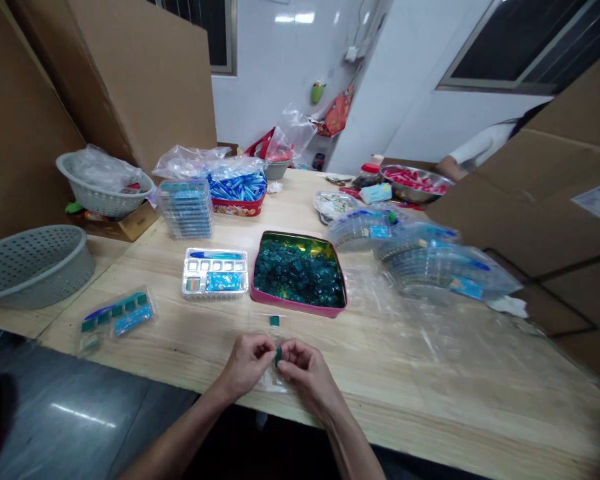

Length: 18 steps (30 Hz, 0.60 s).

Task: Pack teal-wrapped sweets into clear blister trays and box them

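My left hand (250, 363) and my right hand (307, 373) meet near the table's front edge. A small dark green piece (279, 357) is pinched in the fingertips of my right hand. My left thumb and index finger are pressed together right beside it; what they grip is too small to make out. Under both hands lies clear plastic packaging (276, 385). A green square (275, 321) sits on it just beyond my fingers. Farther out, a pink-rimmed tin (300, 307) holds a heap of dark green translucent pieces.
A clear tray (215, 295) with a blue pen and packet stands left of the tin. A filled pack (117, 317), stacked trays (186, 210) and grey baskets (35, 267) are farther left. Bagged trays (430, 260) lie right. Another person's arm (475, 148) shows behind a cardboard box (540, 200).
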Each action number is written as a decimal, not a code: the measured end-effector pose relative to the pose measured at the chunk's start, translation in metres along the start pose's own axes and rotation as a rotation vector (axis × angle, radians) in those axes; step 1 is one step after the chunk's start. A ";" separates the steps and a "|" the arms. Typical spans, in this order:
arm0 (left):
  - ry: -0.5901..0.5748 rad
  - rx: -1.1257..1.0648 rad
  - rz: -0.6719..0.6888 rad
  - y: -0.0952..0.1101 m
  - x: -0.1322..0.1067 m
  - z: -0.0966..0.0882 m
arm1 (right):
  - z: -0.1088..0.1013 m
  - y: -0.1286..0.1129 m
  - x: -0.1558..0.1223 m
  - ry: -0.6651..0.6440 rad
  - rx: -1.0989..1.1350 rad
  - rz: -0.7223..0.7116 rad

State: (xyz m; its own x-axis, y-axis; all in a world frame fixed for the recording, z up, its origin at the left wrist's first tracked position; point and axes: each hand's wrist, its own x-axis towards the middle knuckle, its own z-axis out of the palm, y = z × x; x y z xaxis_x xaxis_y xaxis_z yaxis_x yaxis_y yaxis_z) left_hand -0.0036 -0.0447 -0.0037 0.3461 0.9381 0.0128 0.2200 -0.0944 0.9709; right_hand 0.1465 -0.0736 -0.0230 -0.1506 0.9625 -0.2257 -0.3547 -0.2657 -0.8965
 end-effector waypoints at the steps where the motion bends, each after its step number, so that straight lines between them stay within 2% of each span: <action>1: -0.019 0.008 0.003 0.000 -0.002 -0.001 | -0.001 0.001 -0.002 -0.001 0.001 0.011; 6: -0.078 0.052 -0.025 -0.007 0.001 -0.005 | -0.010 -0.002 -0.003 0.003 -0.070 0.027; 8: -0.072 0.067 -0.056 -0.011 0.010 -0.006 | -0.015 -0.006 0.006 0.002 -0.143 -0.004; 10: -0.057 0.172 -0.074 -0.015 0.022 -0.007 | -0.020 -0.010 0.020 0.013 -0.245 -0.067; 14: -0.048 0.613 -0.099 -0.017 0.042 -0.004 | -0.025 -0.009 0.050 0.097 -0.547 -0.225; 16: -0.055 0.722 -0.110 -0.015 0.046 -0.001 | -0.024 -0.007 0.060 0.149 -0.750 -0.298; 18: -0.058 0.743 -0.118 -0.013 0.047 0.003 | -0.021 -0.005 0.064 0.194 -0.966 -0.345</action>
State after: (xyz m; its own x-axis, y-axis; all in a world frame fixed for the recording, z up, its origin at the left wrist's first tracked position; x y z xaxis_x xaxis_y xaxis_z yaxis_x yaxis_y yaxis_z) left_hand 0.0120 -0.0001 -0.0168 0.3252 0.9387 -0.1142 0.8087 -0.2135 0.5481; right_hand 0.1577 -0.0092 -0.0410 -0.0001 0.9928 0.1198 0.5516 0.1000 -0.8281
